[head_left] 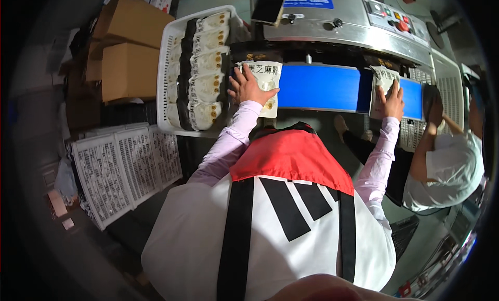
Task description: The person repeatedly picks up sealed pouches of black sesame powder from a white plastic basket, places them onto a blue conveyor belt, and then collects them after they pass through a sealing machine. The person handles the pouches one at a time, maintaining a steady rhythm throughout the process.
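- Near the bottom of the frame, a white apron (208,238) with black straps and a red bib covers the person's front.
- Left of centre, stacked white perforated trays (122,168) stand near cardboard boxes (127,56).
- At centre, the left hand (249,87) lies flat, fingers spread, on a white food pouch (265,82) at the left end of the blue conveyor belt (319,87).
- Right of centre, the right hand (392,100) presses a second pouch (383,85) on the belt; its fingers look extended, though the view is small.
- At far right, a co-worker in white (447,171) stands just beside the machine.
- Upper left, a white basket (169,51) holds rows of filled pouches.
- Along the top, a steel sealing machine (353,25) carries coloured buttons.
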The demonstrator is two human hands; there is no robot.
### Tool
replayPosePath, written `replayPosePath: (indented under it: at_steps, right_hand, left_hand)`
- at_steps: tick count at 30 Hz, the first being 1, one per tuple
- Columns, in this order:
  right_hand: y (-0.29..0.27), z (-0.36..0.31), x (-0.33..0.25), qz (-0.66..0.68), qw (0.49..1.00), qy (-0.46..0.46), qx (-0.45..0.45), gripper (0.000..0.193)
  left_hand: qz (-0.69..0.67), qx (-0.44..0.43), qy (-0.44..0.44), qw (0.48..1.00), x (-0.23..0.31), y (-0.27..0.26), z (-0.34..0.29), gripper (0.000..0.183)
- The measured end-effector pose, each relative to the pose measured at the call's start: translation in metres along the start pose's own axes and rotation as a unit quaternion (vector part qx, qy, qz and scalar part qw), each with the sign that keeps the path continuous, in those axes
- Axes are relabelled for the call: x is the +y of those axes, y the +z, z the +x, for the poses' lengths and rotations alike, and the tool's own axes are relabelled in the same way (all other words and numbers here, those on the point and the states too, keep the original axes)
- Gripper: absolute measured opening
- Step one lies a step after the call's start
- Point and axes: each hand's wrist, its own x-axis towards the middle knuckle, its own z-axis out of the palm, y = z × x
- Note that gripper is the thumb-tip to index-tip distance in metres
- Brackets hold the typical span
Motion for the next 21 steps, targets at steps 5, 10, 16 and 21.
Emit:
replayPosePath:
  at_steps: [5, 10, 16, 21]
  right_hand:
    - [0.004, -0.006, -0.010, 0.003, 0.999, -0.021, 0.028, 0.079]
    - [-0.008, -0.020, -0.036, -0.011, 0.999, -0.021, 0.022, 0.079]
    - [0.000, -0.028, -0.045, -0.016, 0.999, -0.027, 0.026, 0.078]
    - [0.005, -0.034, -0.053, 0.001, 0.999, -0.038, 0.035, 0.078]
  left_hand:
    - [0.004, 0.011, -0.006, 1.000, -0.012, -0.005, 0.003, 0.128]
    - [0.023, 0.013, -0.015, 1.000, -0.022, -0.015, 0.007, 0.126]
    - [0.020, 0.039, -0.014, 0.999, -0.036, -0.020, 0.011, 0.122]
    - [0.027, 0.058, -0.008, 0.998, -0.050, -0.018, 0.016, 0.119]
